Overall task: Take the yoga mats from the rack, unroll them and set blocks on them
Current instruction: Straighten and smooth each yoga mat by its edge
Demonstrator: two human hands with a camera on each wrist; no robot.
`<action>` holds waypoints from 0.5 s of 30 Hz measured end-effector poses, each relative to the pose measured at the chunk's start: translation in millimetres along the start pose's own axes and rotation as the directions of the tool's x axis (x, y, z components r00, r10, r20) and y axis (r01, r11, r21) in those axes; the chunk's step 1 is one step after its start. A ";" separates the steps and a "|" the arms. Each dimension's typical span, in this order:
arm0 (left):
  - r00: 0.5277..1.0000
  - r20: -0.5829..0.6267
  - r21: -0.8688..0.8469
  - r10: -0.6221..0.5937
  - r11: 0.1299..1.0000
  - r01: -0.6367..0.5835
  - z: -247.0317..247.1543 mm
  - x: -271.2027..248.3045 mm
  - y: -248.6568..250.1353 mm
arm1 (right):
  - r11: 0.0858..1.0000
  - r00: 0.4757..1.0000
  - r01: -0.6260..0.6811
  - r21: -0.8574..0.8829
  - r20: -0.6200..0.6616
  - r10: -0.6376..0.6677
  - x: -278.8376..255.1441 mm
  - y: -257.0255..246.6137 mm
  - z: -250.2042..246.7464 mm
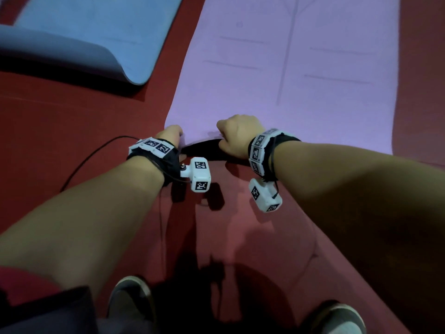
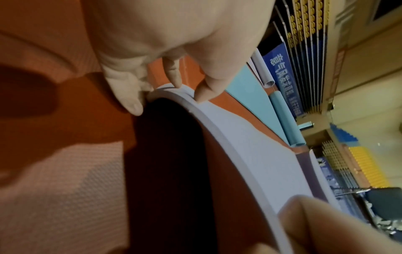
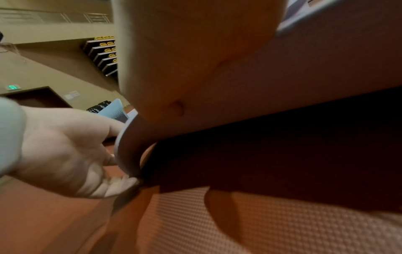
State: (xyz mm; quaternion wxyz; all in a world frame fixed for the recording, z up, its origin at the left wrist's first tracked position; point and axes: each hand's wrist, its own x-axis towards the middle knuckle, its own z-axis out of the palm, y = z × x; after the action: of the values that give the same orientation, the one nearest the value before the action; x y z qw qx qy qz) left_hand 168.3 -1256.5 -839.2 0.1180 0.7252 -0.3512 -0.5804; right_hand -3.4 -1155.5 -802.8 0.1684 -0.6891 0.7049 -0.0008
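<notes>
Flat lilac foam yoga mat (image 1: 301,75) on red floor (image 1: 72,131), near edge lifted, left hand (image 1: 169,135) and right hand (image 1: 237,133) grip pinching it.

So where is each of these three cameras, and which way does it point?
Head: on the head, looking down at the purple mat; both forearms, left hand, right hand and shoes show.
Left wrist: looks along the left hand's fingers pinching the mat's lifted edge.
Right wrist: under the right hand, looking across at the left hand.
All three share that edge.
</notes>
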 end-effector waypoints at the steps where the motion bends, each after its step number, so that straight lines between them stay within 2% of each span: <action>1: 0.999 0.018 -0.067 -0.030 0.997 0.031 0.5 5.1 1.9 | 1.000 1.000 0.006 -0.007 -0.011 -0.007 -1.2 1.5 -2.4; 4: 0.994 0.046 -0.174 -0.102 0.979 0.109 2.5 40.8 0.6 | 1.000 1.000 0.010 -0.002 -0.011 -0.010 -2.9 5.6 -7.3; 6: 0.990 0.064 -0.207 -0.123 0.969 0.134 4.5 22.9 9.4 | 1.000 1.000 0.005 0.015 0.008 -0.005 -2.8 5.6 -9.2; 10: 0.994 0.070 -0.232 -0.080 0.968 0.095 10.1 -7.7 23.1 | 0.996 0.997 0.009 0.088 0.074 -0.016 -2.3 4.7 -6.5; 15: 0.992 0.096 -0.233 -0.083 0.967 0.103 15.7 7.9 38.0 | 0.990 0.997 0.030 0.141 0.066 -0.039 -5.0 9.7 -2.9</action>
State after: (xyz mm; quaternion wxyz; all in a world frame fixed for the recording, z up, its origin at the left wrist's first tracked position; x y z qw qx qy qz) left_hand 140.3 -1285.4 -827.9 0.1615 0.6962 -0.2495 -0.6535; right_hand -13.5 -1150.9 -801.1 0.2402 -0.6872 0.6850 -0.0295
